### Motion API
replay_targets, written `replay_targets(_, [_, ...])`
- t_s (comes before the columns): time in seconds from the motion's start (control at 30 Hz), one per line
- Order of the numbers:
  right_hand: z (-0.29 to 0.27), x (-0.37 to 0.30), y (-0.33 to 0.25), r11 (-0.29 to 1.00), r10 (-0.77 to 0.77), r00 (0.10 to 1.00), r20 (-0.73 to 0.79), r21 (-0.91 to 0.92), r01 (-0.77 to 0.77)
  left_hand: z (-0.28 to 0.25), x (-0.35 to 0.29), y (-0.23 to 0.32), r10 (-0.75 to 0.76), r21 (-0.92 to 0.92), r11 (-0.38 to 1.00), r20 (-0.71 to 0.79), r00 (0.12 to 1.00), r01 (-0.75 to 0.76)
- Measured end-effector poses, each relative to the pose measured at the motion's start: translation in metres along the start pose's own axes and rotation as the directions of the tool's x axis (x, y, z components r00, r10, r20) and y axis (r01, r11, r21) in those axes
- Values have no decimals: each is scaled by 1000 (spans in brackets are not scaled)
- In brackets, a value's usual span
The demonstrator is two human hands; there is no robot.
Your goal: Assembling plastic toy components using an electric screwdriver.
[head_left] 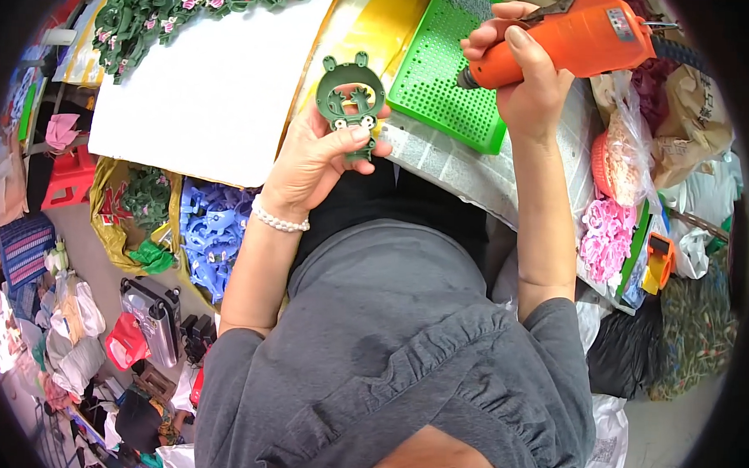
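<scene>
Between the thumb and fingers of my left hand (332, 146) is a dark green plastic frog-shaped part (349, 93), with a round open frame, two ear-like knobs on top and small pieces inside it. My right hand (532, 79) grips an orange electric screwdriver (567, 44) by its body, its dark tip pointing left. That tip hangs over a bright green perforated tray (485, 126), which holds a heap of small grey metal pieces (469, 2) at its far end. The two hands are apart, and the screwdriver does not touch the green part.
A white board (206, 96) covers the table's left, with a pile of green parts with pink pieces (184, 9) along its far edge. Blue plastic parts (213, 237) and a yellow sack (110, 233) stand below left. Pink parts (610, 234) and an orange tape dispenser (658, 264) lie right.
</scene>
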State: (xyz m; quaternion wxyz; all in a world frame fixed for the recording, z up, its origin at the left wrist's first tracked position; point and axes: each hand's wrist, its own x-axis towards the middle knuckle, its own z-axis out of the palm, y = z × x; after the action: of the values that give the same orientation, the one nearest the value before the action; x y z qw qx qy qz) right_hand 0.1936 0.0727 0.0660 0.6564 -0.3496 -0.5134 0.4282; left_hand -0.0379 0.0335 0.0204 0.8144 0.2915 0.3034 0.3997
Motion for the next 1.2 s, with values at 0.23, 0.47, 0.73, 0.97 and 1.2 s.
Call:
replay_targets(0.23, [20, 0, 6, 998, 7, 993, -115, 63, 0, 8, 5, -4, 25, -83, 996, 16, 1000, -23])
replay_targets(0.47, [3, 2, 12, 999, 0, 995, -96, -51, -5, 3, 9, -7, -10, -247, 969, 84, 996, 30])
replay_targets(0.73, [19, -5, 4, 1000, -12, 978, -206, -6, 11, 8, 7, -8, -20, -105, 994, 31, 999, 23])
replay_targets(0.97, [17, -10, 2, 1000, -5, 975, -222, -12, 3, 7, 8, -16, -41, -95, 994, 66, 997, 48])
replay_targets(1.2, [12, -11, -2, 1000, -21, 981, -191, -17, 19, 11, 6, -21, 60, -24, 998, 39, 997, -59])
